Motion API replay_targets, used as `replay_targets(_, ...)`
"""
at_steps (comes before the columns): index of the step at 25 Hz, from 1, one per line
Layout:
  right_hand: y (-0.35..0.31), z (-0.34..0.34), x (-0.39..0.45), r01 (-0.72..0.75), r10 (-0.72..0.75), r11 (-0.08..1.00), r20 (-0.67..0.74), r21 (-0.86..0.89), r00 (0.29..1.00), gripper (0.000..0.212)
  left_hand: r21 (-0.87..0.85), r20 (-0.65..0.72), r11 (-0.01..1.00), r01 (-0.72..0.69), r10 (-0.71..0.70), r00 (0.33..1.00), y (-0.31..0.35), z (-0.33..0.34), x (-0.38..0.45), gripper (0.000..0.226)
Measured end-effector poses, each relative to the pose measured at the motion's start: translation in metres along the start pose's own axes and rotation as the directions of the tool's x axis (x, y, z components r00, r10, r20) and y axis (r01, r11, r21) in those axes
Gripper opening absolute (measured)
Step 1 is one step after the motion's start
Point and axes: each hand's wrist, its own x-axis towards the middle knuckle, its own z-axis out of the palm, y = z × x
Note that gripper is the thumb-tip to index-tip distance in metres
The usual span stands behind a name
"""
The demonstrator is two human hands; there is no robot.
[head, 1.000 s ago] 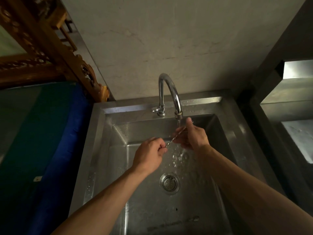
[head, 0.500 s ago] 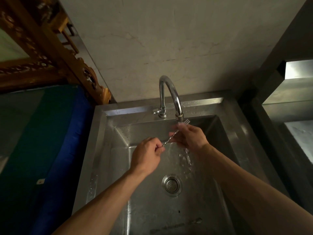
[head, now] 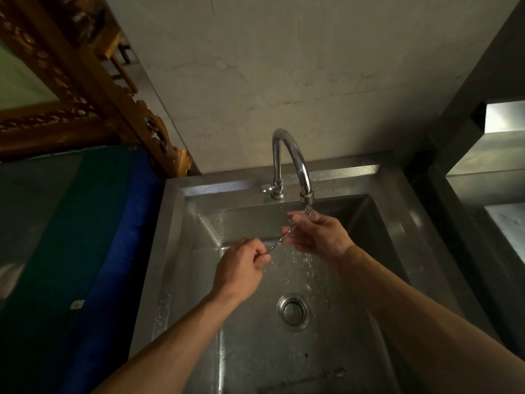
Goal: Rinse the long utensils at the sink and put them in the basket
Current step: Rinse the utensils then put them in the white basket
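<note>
A thin metal utensil with a twisted stem (head: 279, 243) spans the gap between both hands over the steel sink (head: 176, 251). My left hand (head: 241, 270) pinches its lower end. My right hand (head: 318, 233) closes around its upper end, right under the spout of the curved tap (head: 295, 160). Water runs from the tap over my right fingers and splashes down into the basin. The utensil's head is mostly hidden by my right fingers. No basket is in view.
The round drain strainer (head: 294, 310) lies in the wet basin below the hands. A blue and green cloth-covered surface (head: 85, 251) sits left of the sink, with a carved wooden frame (head: 85, 89) above it. A steel counter (head: 488, 180) stands at the right.
The utensil's upper end and my right hand have stayed under the spout while my right fingers shifted along the stem. The view has tilted slightly, so the sink sits lower in frame.
</note>
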Motion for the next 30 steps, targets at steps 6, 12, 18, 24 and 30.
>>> replay_targets(6,0.000,-0.009,-0.006,0.052,-0.046,0.997,-0.100,0.054,0.994,0.021,0.025,-0.001,0.995,-0.096,0.096,0.995,0.011,0.002,0.001,0.011)
replay_targets(12,-0.004,-0.016,-0.005,-0.016,0.035,0.996,-0.223,0.083,0.974,0.051,0.103,-0.047,0.980,-0.168,0.173,0.984,0.031,0.001,0.006,0.007)
replay_targets(18,-0.009,-0.044,-0.019,0.114,-0.176,0.966,-0.267,-0.233,0.947,0.006,0.317,0.000,0.894,-0.316,0.333,0.943,0.029,-0.017,0.014,0.007)
replay_targets(24,-0.007,-0.040,-0.025,0.120,-0.078,0.470,0.094,-0.875,0.993,0.007,0.599,0.083,0.599,-0.531,0.613,0.786,0.052,-0.019,0.016,0.028)
replay_targets(30,0.008,-0.005,-0.030,0.047,-0.010,0.904,0.090,-0.425,0.996,0.006,0.447,-0.114,0.751,-0.486,0.587,0.801,0.047,-0.010,0.008,0.010)
